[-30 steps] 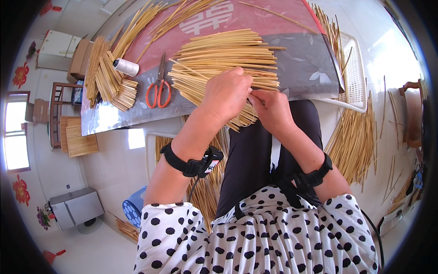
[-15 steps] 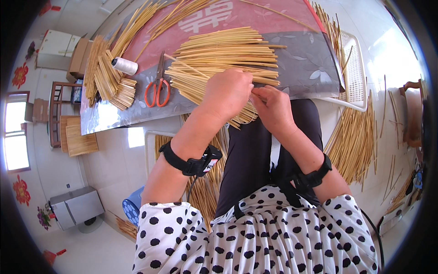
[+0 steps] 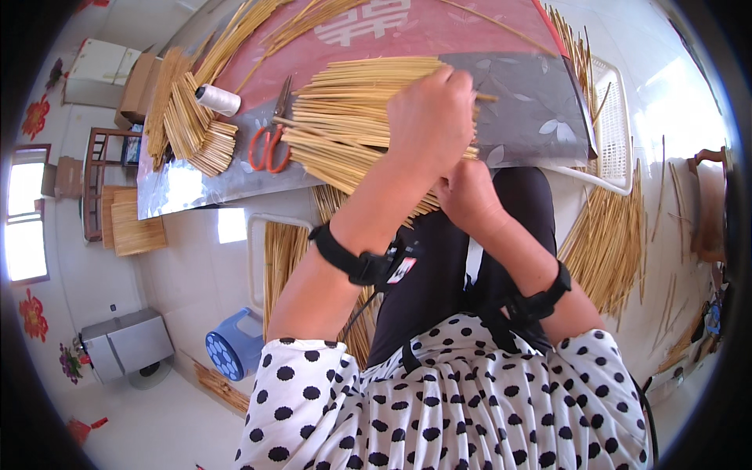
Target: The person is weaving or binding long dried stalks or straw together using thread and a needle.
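Note:
A flat row of pale straw stalks point(image 3: 345, 98) lies on the table in front of me, joined side by side. My left hand point(image 3: 432, 117) is a closed fist above its right end and hides part of it. Just below, by the near right corner of the row, my right hand point(image 3: 468, 197) is closed with fingers pinched. Whatever the two hands hold is hidden or too fine to make out. Left of the stalks are red-handled scissors point(image 3: 274, 130) and, farther left, a spool of white thread point(image 3: 218, 99).
Finished-looking straw bundles point(image 3: 182, 125) lie at the table's left. A white basket point(image 3: 629, 157) stands beyond the table's right edge, with loose stalks point(image 3: 603, 251) on the floor below it. A blue stool point(image 3: 227, 356) is at lower left; more stalks point(image 3: 282, 251) lie under the near edge.
My left hand has risen away from the right one, up and to the right over the row. The right hand has dropped slightly, and the row's near left part has shifted a little.

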The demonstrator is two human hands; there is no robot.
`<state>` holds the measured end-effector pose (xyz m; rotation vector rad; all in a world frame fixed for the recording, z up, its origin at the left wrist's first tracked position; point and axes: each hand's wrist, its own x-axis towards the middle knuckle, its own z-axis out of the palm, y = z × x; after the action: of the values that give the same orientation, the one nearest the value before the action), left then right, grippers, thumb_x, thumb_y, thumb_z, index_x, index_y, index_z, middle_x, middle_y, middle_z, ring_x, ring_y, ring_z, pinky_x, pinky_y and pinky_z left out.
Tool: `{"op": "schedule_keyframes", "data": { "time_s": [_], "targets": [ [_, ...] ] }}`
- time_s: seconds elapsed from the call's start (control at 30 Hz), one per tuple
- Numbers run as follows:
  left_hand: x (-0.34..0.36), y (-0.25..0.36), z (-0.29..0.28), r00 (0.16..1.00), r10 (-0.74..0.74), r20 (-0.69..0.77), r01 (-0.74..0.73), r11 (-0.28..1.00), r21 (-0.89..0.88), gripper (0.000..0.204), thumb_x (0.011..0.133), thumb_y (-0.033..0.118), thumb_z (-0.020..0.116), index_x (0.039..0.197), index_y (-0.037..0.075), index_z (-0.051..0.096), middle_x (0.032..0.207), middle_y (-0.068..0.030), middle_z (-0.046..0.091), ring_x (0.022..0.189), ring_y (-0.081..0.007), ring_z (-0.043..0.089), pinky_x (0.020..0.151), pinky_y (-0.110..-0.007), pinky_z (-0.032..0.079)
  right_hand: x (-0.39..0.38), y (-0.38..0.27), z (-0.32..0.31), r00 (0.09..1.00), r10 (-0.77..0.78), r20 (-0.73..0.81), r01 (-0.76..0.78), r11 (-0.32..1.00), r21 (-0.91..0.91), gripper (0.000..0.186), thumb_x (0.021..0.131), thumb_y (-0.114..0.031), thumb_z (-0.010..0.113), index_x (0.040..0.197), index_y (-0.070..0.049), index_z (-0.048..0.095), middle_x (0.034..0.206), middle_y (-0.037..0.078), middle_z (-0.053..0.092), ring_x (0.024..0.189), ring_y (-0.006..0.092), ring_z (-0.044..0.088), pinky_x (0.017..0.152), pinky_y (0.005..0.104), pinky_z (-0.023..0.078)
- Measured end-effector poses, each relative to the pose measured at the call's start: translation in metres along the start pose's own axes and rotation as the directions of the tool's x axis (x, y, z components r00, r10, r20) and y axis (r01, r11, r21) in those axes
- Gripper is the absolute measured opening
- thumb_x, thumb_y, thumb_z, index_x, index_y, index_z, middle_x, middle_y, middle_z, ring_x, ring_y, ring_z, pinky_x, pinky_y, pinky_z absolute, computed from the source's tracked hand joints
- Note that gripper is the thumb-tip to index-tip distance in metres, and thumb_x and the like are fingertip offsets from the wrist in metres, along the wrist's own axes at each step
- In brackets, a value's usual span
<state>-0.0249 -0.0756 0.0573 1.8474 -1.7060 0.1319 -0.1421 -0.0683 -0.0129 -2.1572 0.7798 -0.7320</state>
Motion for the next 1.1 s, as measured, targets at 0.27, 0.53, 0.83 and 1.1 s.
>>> {"op": "schedule_keyframes", "data": {
  "time_s": [0.27,0.53,0.83,1.1],
  "targets": [
    [0.027,-0.013,-0.041,0.886,-0.245,0.393,0.414,0.799,-0.437,0.016,0.101,0.022,0.059,0.106,0.007,0.063,0.076,-0.0065,0.067,0.065,-0.0139,0.067,0.056,-0.028,0.053,0.008,0.001,-0.014,0.994,0.103,-0.031,-0.098,0.987,0.124,0.012,0.088,-0.012,0.069,0.096,-0.004,0.073,0.083,0.018,0.07,0.079,0.0401,0.066,0.071,0.0435,0.054],
    [0.035,-0.022,-0.045,0.907,-0.217,0.36,0.419,0.389,-0.821,0.015,0.1,0.014,0.061,0.098,0.0,0.065,0.078,-0.0064,0.068,0.067,-0.0137,0.069,0.063,-0.025,0.058,0.009,0.007,-0.014,0.993,0.082,-0.089,-0.072,0.992,0.106,0.013,0.088,-0.011,0.068,0.097,-0.002,0.073,0.085,0.018,0.07,0.081,0.0387,0.067,0.073,0.0433,0.054],
    [0.062,-0.042,-0.044,0.934,-0.335,0.127,0.236,0.31,-0.921,0.019,0.101,0.016,0.061,0.091,0.001,0.065,0.078,-0.0061,0.068,0.063,-0.0122,0.067,0.059,-0.024,0.057,0.026,0.005,-0.016,0.988,-0.026,-0.153,0.032,0.999,0.037,0.012,0.087,-0.008,0.066,0.095,-0.002,0.073,0.085,0.016,0.069,0.084,0.0375,0.066,0.077,0.0437,0.054],
    [0.07,-0.056,-0.044,0.941,-0.325,0.097,0.235,0.418,-0.878,0.017,0.101,0.015,0.062,0.094,0.0,0.066,0.078,-0.0056,0.067,0.064,-0.0123,0.067,0.06,-0.024,0.057,0.046,0.012,-0.029,0.974,-0.106,-0.198,0.063,0.975,-0.212,0.021,0.084,-0.009,0.069,0.104,-0.008,0.073,0.101,0.011,0.069,0.098,0.0338,0.064,0.086,0.0431,0.05]
  ]
}}
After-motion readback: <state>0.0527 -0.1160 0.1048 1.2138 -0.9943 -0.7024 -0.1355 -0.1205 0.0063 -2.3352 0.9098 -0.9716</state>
